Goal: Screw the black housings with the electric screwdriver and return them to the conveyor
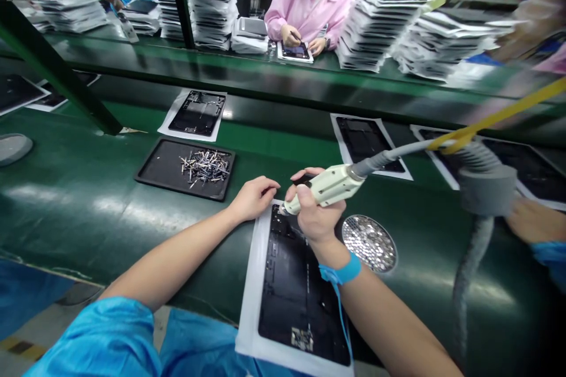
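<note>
Gripping cream plastic screwdriver [329, 187], right hand [316, 215].

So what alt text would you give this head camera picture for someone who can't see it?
A right hand presses a cream power screwdriver onto a black panel on a green table; the left hand steadies its corner. Screw dish beside it, tray of metal parts left.

Bright overhead glare (edges blurred, warped), soft shadows.

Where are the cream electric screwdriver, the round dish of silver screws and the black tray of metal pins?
cream electric screwdriver [329, 187], head view, middle of its body.
round dish of silver screws [369, 243], head view, dish centre.
black tray of metal pins [161, 165], head view, bare left floor.
</note>
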The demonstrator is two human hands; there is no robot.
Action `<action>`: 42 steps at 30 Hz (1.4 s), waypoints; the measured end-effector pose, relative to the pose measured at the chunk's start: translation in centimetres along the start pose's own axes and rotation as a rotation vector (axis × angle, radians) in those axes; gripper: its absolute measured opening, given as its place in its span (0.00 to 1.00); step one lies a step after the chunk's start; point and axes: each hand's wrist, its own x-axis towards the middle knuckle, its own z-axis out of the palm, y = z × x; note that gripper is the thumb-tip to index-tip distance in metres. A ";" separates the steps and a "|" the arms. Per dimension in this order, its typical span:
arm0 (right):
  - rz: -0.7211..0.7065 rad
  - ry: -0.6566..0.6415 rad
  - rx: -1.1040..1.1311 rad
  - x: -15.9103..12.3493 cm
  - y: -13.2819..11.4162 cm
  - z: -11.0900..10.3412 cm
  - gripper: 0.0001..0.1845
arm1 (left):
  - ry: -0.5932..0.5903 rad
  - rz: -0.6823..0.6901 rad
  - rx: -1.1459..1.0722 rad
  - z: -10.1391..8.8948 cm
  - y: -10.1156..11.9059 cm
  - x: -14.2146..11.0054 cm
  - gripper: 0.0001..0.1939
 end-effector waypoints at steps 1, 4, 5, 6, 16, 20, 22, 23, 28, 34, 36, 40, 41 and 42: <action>0.007 -0.006 -0.006 -0.1 0.1 0.1 0.13 | 0.010 -0.015 -0.004 0.0 -0.1 0.0 0.10; 0.007 -0.017 -0.013 -0.2 0.3 0.4 0.11 | 0.011 -0.026 -0.011 0.2 -0.3 0.0 0.10; 0.001 -0.014 -0.014 -0.2 0.4 0.5 0.11 | 0.010 -0.024 -0.012 0.2 -0.3 0.0 0.10; -0.004 -0.008 -0.016 -0.2 0.4 0.5 0.11 | 0.007 -0.021 -0.014 0.2 -0.3 0.0 0.10; 0.025 -0.020 -0.056 -0.1 1.0 0.5 0.13 | -0.012 -0.016 -0.006 0.0 0.0 0.1 0.10; 0.020 -0.020 -0.060 -0.2 1.0 0.6 0.13 | -0.014 -0.016 -0.010 0.0 0.1 0.1 0.10; 0.025 -0.020 -0.056 -0.2 1.1 0.6 0.13 | -0.017 -0.014 -0.014 0.0 0.2 0.1 0.10; 0.027 -0.018 -0.052 -0.1 1.1 0.6 0.14 | -0.018 -0.013 -0.017 0.0 0.2 0.1 0.10; 0.027 -0.013 -0.029 -0.2 1.2 0.6 0.14 | -0.021 -0.013 -0.029 -0.1 0.2 0.1 0.10; 0.029 -0.032 -0.011 -0.3 1.2 0.4 0.12 | -0.035 -0.015 -0.033 0.0 0.1 0.1 0.10; 0.030 -0.026 -0.013 -0.3 1.2 0.4 0.12 | -0.045 -0.004 -0.039 -0.1 0.1 0.0 0.10; 0.024 -0.002 -0.001 -0.1 0.8 0.4 0.14 | -0.090 0.052 -0.058 -0.5 0.0 -0.1 0.11; 0.018 0.003 -0.001 0.0 0.6 0.4 0.14 | -0.114 0.074 -0.066 -0.6 -0.1 -0.1 0.12; 0.011 0.009 -0.004 0.2 0.5 0.3 0.13 | -0.142 0.103 -0.071 -0.7 -0.1 -0.1 0.11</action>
